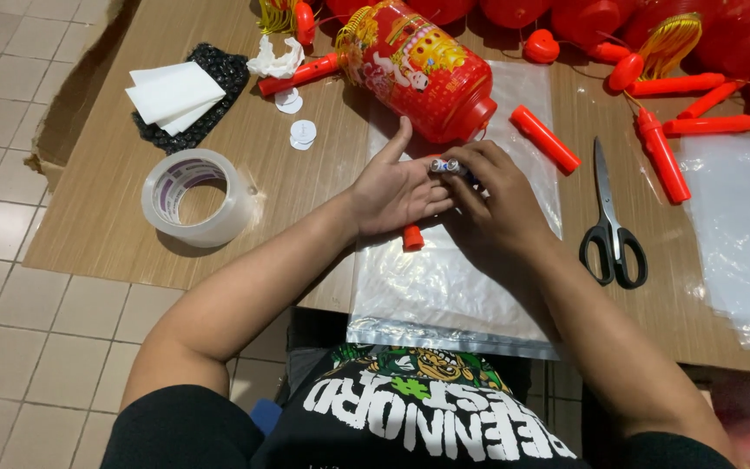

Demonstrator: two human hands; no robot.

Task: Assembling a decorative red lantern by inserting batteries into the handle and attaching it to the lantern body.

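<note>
Both hands meet over a clear bag (444,287) on the desk (288,182); right hand (492,204) pinches small batteries (444,165) — left hand (397,191) spread, steadying them; lantern (418,69) just beyond.

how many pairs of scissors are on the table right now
1. The black-handled scissors lie on the wooden table, beside the right hand, blades pointing away. Others may be hidden under the red clutter.

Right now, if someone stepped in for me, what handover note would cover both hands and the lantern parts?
Left hand: open, palm up, steadying small silver-tipped batteries.
Right hand: fingertips pinching those batteries.
Both hands work over the clear plastic bag; a small red cap lies under the left hand.
Red printed lantern lies just beyond, a red plastic tube beside it.
Black-handled scissors and the clear tape roll lie untouched.
Done: batteries in hand. Left: cap off, bag empty.
</note>
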